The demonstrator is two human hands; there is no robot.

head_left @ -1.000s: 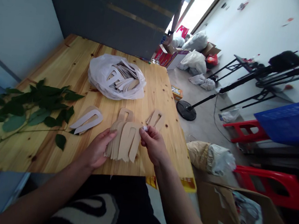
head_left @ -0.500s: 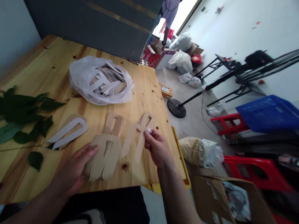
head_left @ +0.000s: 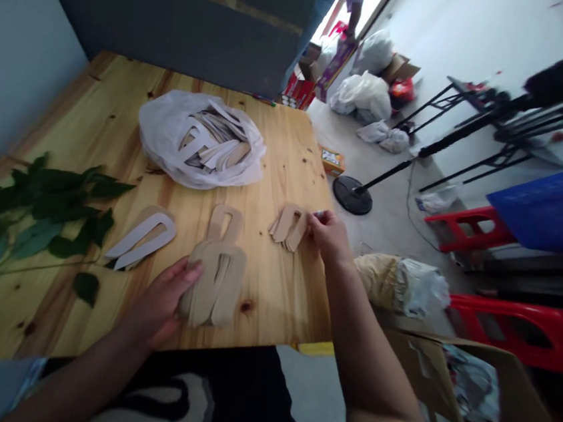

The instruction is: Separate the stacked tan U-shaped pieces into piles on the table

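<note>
My left hand (head_left: 164,296) rests with its fingers curled round the left edge of a stack of tan U-shaped cardboard cutouts (head_left: 216,281) lying on the wooden table (head_left: 285,171). My right hand (head_left: 328,235) is pinched shut on one cutout at the right end of a smaller pile of cutouts (head_left: 287,225) near the table's right edge. Something small and white shows at its fingertips; I cannot make it out. A single cutout (head_left: 227,219) lies above the stack, and a white-faced pair of cutouts (head_left: 142,240) lies to the left.
A white plastic bag (head_left: 169,132) full of cutouts sits at the table's back. A leafy green branch (head_left: 35,208) lies on the left. Right of the table are a stand's round base (head_left: 352,195), sacks, red stools (head_left: 515,329), an open carton (head_left: 468,398). A person stands in the far doorway.
My right hand carried one cutout off the stack, to the right and away from me, onto the smaller pile. My left hand stayed on the stack. The view swung a little.
</note>
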